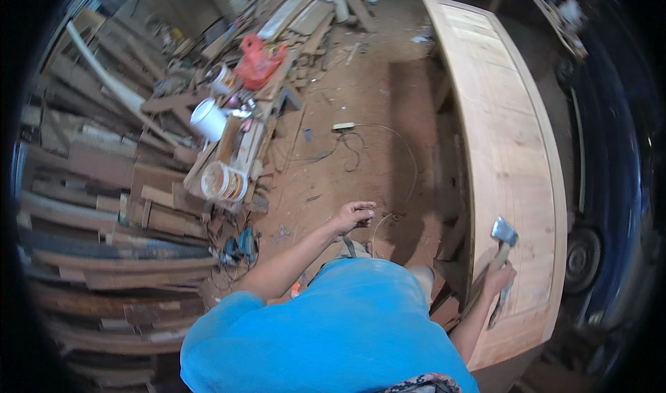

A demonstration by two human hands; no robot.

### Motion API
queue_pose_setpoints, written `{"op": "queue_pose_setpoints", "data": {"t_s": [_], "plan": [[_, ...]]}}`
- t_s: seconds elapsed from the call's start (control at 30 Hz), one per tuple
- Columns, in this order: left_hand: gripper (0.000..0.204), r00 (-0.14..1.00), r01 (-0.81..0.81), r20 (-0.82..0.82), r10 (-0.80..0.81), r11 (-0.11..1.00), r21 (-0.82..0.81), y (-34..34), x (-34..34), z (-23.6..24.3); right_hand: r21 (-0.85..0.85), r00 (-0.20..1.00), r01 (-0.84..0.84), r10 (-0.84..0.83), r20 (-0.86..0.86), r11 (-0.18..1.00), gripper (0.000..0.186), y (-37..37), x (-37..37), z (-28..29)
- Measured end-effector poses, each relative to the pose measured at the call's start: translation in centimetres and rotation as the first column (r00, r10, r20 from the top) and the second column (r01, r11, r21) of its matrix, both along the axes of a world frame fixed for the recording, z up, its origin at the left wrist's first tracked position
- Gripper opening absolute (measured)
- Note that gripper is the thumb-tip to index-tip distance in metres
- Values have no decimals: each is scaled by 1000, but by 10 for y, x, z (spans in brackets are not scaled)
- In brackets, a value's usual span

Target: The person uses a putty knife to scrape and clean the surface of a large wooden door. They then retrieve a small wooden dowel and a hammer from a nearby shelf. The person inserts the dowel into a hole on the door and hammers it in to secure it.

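My right hand is closed round the wooden handle of a hatchet-like tool with a broad grey metal head. It is over the near part of a long pale wooden door panel on my right. A narrow dark piece shows just below that hand; whether I hold it too is unclear. My left hand hangs above the floor in front of me, apart from the panel. Its fingers are curled together, and anything small inside them is hidden.
On the left a cluttered bench holds white buckets and a red plastic bag. Stacked planks fill the left side. A power strip and its cable lie on the dusty floor. A dark blue vehicle stands beyond the panel.
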State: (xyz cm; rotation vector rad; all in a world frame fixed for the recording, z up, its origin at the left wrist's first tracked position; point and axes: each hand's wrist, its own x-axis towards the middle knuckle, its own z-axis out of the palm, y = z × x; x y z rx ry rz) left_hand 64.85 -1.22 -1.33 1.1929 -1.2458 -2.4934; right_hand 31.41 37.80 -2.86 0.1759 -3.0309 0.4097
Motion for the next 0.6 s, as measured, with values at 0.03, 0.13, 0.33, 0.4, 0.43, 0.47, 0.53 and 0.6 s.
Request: {"op": "queue_pose_setpoints", "data": {"t_s": [0.03,0.13,0.33,0.4,0.43,0.47,0.53,0.6], "plan": [[37,999,-46,-7,46,999,13,-11,7,-4,4,992,-17,17,-129,1000,51,-15,5,6],[33,987,-158,-8,159,984,83,-42,-2,-13,-103,975,-158,138,-172,982,46,-78,-10,33],[20,945,-328,26,327,939,100,-85,-39,-36,-241,937,-329,347,37,913,44,-197,-53,26],[17,933,-359,64,354,928,98,-107,-52,-43,-320,912,-344,395,110,883,42,-249,-59,31],[15,928,-370,83,363,924,99,-118,-59,-46,-342,901,-356,416,122,870,41,-271,-68,22],[15,914,-405,74,399,908,106,-130,-60,-60,-398,870,-387,473,141,832,40,-294,-80,10],[14,881,-473,62,469,872,126,-154,-60,-83,-501,796,-433,579,177,749,39,-341,-101,-14],[13,848,-513,171,502,858,29,-183,-69,-59,-515,735,-456,634,242,726,37,-381,-117,-27]]}}
